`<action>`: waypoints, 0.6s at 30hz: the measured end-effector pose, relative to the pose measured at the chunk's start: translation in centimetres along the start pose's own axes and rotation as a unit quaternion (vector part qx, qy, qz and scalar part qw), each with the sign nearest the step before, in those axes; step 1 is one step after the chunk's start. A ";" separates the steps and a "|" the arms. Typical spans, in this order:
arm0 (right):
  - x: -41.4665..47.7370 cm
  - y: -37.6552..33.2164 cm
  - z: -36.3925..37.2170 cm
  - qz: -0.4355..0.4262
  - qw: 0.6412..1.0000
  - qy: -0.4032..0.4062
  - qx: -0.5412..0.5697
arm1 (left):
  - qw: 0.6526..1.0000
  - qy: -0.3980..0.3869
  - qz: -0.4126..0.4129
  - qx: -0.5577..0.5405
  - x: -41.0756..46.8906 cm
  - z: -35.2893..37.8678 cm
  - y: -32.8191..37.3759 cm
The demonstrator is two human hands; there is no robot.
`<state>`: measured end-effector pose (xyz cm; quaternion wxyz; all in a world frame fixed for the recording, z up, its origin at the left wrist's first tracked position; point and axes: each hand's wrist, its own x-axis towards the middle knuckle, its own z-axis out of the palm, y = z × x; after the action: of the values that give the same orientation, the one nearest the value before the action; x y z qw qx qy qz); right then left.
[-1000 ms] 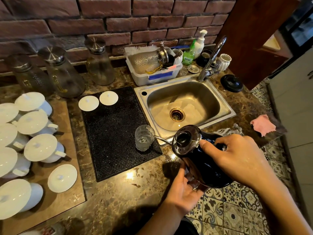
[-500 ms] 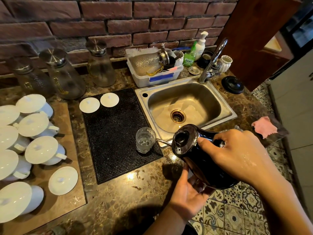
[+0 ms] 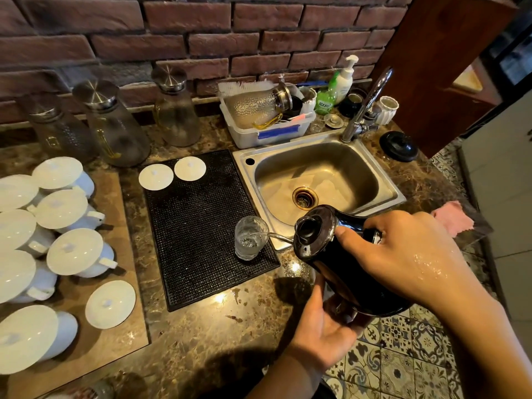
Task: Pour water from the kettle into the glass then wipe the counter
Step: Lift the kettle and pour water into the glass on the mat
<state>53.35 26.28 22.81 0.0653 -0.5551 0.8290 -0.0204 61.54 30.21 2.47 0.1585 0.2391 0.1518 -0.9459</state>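
Note:
A black kettle [image 3: 331, 254] is tilted to the left, its thin spout reaching over the rim of a small clear glass [image 3: 250, 237]. The glass stands on the near right corner of a black rubber mat [image 3: 198, 226] and holds some water. My right hand [image 3: 403, 254], wet on its back, grips the kettle's handle from the right. Under the kettle's base, my left hand [image 3: 322, 335] cups it from below. A pink cloth [image 3: 452, 217] lies on the dark marble counter [image 3: 207, 335], right of the sink.
A steel sink [image 3: 316, 174] with a tap [image 3: 365, 105] sits behind the kettle. The kettle's black lid [image 3: 398, 145] rests right of the tap. A dish tub [image 3: 267, 125], three glass jugs [image 3: 115, 128], and several lidded white cups [image 3: 74, 254] on a brown board fill the back and left.
The kettle has tipped a little further to the left and its spout now reaches over the glass rim. Both hands keep their hold.

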 end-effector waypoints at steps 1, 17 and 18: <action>0.0 -0.1 -0.1 -0.004 1.000 0.003 -0.002 | 1.000 0.001 0.000 -0.004 0.0 0.1 0.0; 0.5 -1.8 -1.7 -0.009 0.997 -0.010 -0.075 | 1.000 -0.026 -0.002 0.015 -0.5 0.7 0.0; 0.5 -1.9 -1.7 -0.010 0.996 -0.007 -0.087 | 1.000 -0.025 -0.003 0.010 -0.5 0.8 0.0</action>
<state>54.65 25.02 24.69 0.0223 -0.5671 0.8215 0.0552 61.62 30.03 3.42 0.1571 0.2166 0.1387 -0.9535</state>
